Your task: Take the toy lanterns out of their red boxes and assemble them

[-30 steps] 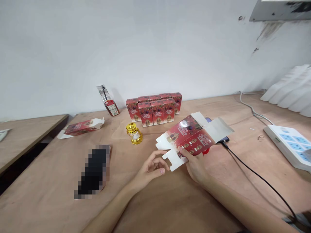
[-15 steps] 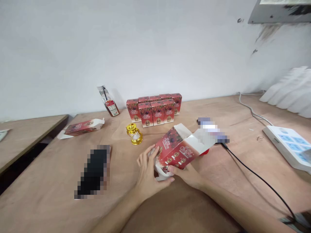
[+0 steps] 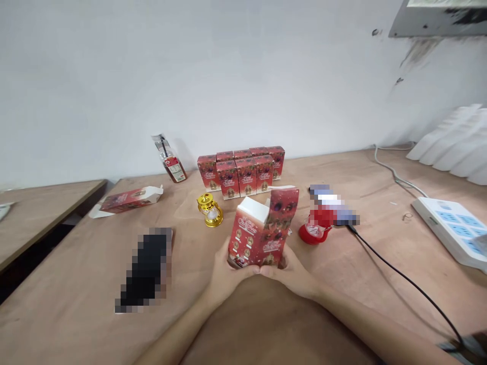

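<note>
Left hand (image 3: 224, 271) and right hand (image 3: 296, 274) grip one carton (image 3: 262, 235) — one gold lantern (image 3: 210, 209) at ten o'clock, one red lantern (image 3: 315, 225) at three, perhaps eight overlapping boxes (image 3: 246, 177) near twelve.

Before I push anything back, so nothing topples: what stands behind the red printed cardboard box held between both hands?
Farther back, red cardboard boxes stand clustered near the white wall. The brown tabletop directly behind the held box is covered, so anything there is hidden.

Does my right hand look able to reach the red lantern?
Likely yes: though your right hand holds the open red box, nothing visible blocks its way to the red lantern.
</note>
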Action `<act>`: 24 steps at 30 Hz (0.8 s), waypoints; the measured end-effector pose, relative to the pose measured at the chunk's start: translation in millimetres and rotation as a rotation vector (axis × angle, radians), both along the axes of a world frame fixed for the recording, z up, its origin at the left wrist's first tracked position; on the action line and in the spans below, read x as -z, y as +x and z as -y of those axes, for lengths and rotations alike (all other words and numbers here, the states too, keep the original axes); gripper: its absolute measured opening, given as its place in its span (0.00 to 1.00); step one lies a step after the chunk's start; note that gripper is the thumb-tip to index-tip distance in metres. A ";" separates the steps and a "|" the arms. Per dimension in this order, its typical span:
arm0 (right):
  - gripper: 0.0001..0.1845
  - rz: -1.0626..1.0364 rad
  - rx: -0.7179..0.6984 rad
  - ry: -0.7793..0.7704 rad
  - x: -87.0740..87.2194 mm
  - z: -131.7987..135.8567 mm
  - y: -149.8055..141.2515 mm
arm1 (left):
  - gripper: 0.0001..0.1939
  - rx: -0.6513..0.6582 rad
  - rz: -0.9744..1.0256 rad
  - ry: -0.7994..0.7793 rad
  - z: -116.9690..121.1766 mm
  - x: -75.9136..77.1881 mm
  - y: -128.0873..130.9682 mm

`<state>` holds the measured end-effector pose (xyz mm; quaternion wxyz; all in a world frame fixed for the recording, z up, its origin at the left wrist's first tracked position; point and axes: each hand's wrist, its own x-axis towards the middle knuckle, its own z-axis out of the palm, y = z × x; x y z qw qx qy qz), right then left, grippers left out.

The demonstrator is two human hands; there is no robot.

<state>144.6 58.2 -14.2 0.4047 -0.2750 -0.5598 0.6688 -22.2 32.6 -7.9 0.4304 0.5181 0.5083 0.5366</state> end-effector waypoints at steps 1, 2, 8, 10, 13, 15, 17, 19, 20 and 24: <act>0.27 0.002 0.013 -0.011 -1.4 -0.7 -0.3 | 0.32 -0.012 0.037 -0.021 -1.8 -2.4 0.3; 0.25 0.006 0.022 -0.024 -3.3 -1.5 -0.6 | 0.31 -0.019 0.069 -0.042 -3.3 -4.4 0.5; 0.18 0.010 0.025 -0.041 -13.7 -3.8 -0.6 | 0.25 0.068 0.175 -0.167 -6.0 -4.7 -4.6; 0.17 -0.018 0.012 -0.035 -14.4 -4.9 0.3 | 0.24 0.125 0.180 -0.213 -4.0 -2.5 -7.5; 0.17 -0.065 -0.034 -0.057 -12.1 -8.5 2.6 | 0.27 0.241 0.291 -0.277 1.1 -1.5 -9.1; 0.17 -0.095 -0.079 -0.089 -9.1 -11.4 4.3 | 0.31 0.349 0.444 -0.308 3.8 -2.7 -8.2; 0.18 -0.116 -0.119 -0.111 -6.3 -13.7 5.5 | 0.34 0.459 0.565 -0.313 4.7 -3.8 -8.0; 0.21 -0.131 -0.144 -0.119 -5.0 -15.0 5.7 | 0.33 0.533 0.628 -0.288 3.9 -2.3 -10.3; 0.23 -0.138 -0.156 -0.120 -5.0 -15.2 5.5 | 0.32 0.560 0.648 -0.277 3.0 0.0 -12.4; 0.32 -0.169 -0.238 -0.125 -5.7 -14.0 3.6 | 0.35 0.601 0.697 -0.306 0.0 17.5 -20.7</act>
